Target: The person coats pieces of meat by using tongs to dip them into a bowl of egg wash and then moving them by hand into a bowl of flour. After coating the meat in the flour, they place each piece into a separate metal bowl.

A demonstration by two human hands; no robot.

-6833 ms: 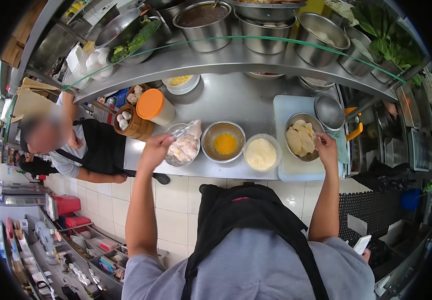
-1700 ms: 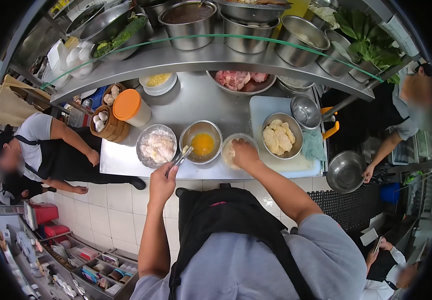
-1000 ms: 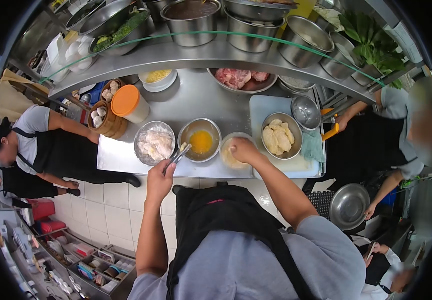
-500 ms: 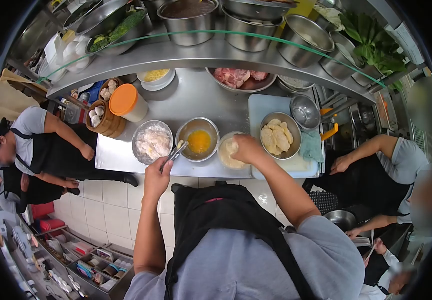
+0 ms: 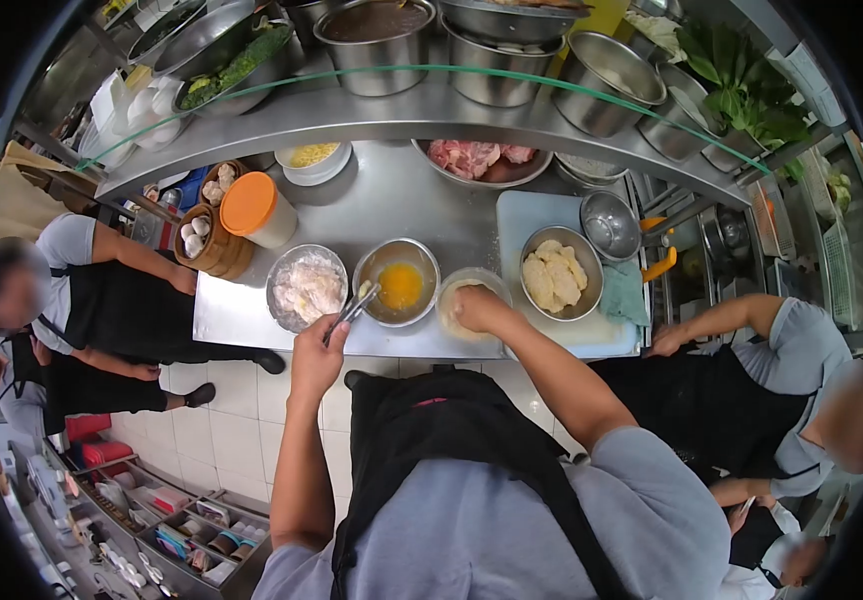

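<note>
The metal tongs (image 5: 354, 310) were pinched in the left hand (image 5: 317, 355), whose fingers were closed around the handles, with the tips at the near rim of the beaten-egg bowl (image 5: 384, 262). Just to the right, the right hand (image 5: 477, 308) was pressed down, fingers curled, into the bowl of pale crumbs (image 5: 449, 292); whether it gripped anything could not be told. A bowl of floured pieces (image 5: 277, 275) stood left of the egg, and a bowl of coated pieces (image 5: 593, 291) stood on the white board (image 5: 532, 212) to the right.
</note>
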